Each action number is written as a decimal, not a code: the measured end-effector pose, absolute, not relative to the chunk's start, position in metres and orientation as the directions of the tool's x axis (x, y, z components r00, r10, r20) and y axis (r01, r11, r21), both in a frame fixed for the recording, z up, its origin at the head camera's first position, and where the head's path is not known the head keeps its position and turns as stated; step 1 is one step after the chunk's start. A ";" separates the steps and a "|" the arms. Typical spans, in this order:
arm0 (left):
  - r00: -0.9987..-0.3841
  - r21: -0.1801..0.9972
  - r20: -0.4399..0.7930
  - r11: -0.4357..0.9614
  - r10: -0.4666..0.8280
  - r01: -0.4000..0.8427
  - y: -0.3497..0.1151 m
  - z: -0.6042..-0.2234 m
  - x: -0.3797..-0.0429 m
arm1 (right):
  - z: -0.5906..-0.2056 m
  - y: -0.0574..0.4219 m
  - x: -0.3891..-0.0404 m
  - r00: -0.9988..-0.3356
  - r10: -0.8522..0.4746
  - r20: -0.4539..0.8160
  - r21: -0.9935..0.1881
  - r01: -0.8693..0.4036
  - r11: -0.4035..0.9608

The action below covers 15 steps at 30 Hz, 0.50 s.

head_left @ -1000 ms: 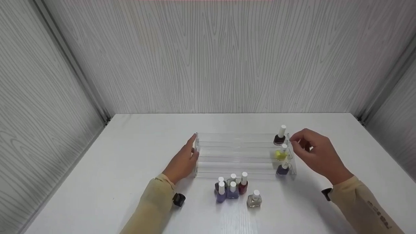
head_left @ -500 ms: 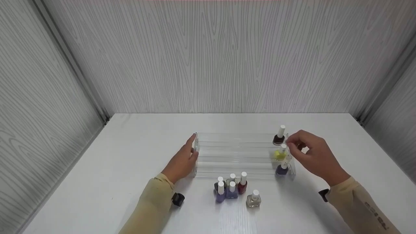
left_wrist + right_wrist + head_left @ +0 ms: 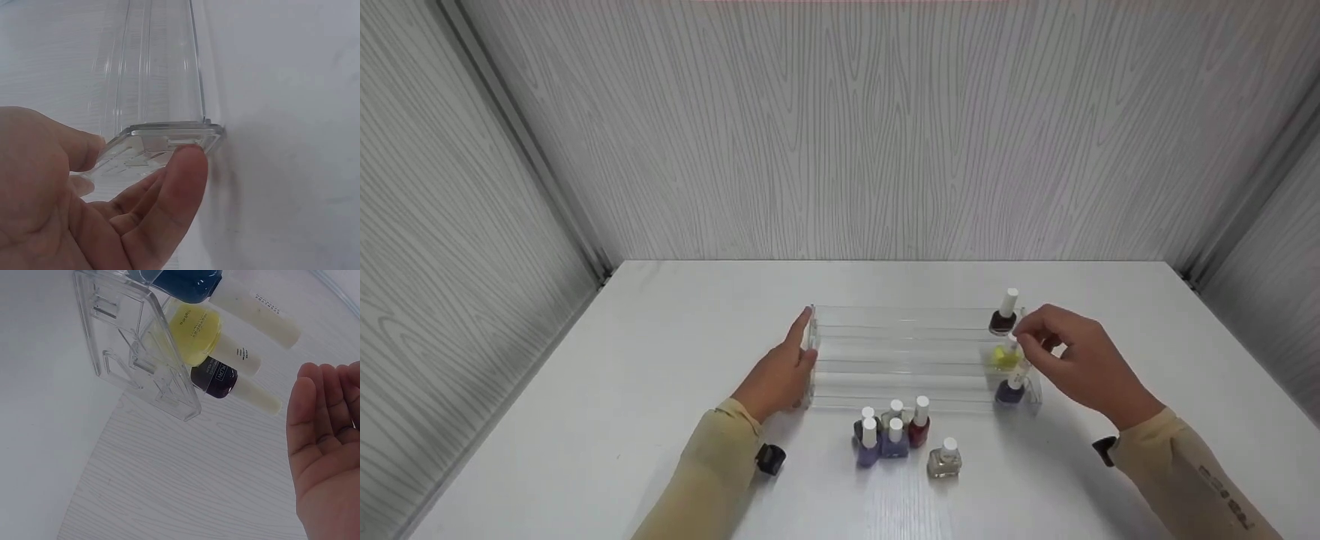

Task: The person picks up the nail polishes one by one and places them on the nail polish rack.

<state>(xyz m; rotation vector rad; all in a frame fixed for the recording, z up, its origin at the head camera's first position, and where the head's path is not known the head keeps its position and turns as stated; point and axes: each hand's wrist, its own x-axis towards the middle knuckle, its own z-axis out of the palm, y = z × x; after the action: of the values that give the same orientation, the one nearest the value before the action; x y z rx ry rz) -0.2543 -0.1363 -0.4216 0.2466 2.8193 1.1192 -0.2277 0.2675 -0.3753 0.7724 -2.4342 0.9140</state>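
Note:
A clear stepped rack (image 3: 900, 352) stands on the white table. My left hand (image 3: 780, 375) rests against its left end panel (image 3: 152, 149), fingers mostly extended. Nail polish bottles stand at the rack's right end: dark (image 3: 1003, 322) at the back, yellow (image 3: 1005, 357) in the middle, blue (image 3: 1009, 391) in front. Beside them my right hand (image 3: 1069, 356) hovers with fingers loosely bent and nothing between them. The head view shows its fingertips overlapping the yellow bottle's cap; in the right wrist view, a gap separates the hand from all three caps (image 3: 264, 396).
Several more polish bottles stand before the rack: a close cluster with a purple one (image 3: 868, 451) and a red one (image 3: 919, 431), plus a clear glittery one (image 3: 944, 463) apart to the right. A grey wood-grain panel (image 3: 840, 135) rises behind the table.
My right hand has drifted left and slightly toward me, from beside the dark bottle to over the yellow bottle's cap. The left hand stays at the rack's end; the bottles keep their places.

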 end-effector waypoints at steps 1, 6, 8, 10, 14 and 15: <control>-0.983 0.687 -0.034 0.718 0.181 0.109 -0.136 -0.422 -0.254 | -0.376 0.267 -0.228 -0.756 -0.355 0.549 -0.460 -0.629 0.627; -0.984 0.692 -0.040 0.715 0.175 0.099 -0.136 -0.421 -0.253 | -0.377 0.266 -0.227 -0.752 -0.384 0.536 -0.466 -0.643 0.608; -0.984 0.688 -0.030 0.718 0.178 0.109 -0.136 -0.420 -0.252 | -0.377 0.266 -0.227 -0.745 -0.393 0.538 -0.469 -0.653 0.595; -0.983 0.678 -0.016 0.724 0.182 0.123 -0.136 -0.419 -0.252 | -0.377 0.266 -0.227 -0.738 -0.406 0.538 -0.472 -0.663 0.580; -0.983 0.668 -0.008 0.732 0.185 0.132 -0.137 -0.418 -0.252 | -0.378 0.265 -0.227 -0.731 -0.434 0.527 -0.479 -0.677 0.558; -0.983 0.668 -0.010 0.732 0.185 0.131 -0.137 -0.418 -0.252 | -0.378 0.265 -0.227 -0.731 -0.438 0.522 -0.480 -0.677 0.558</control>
<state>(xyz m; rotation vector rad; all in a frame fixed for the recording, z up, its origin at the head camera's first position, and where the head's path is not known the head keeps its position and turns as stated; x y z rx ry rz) -0.2518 -0.1372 -0.4180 0.2602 2.8529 1.0920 -0.2269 0.2648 -0.3778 0.9138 -2.4524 0.9704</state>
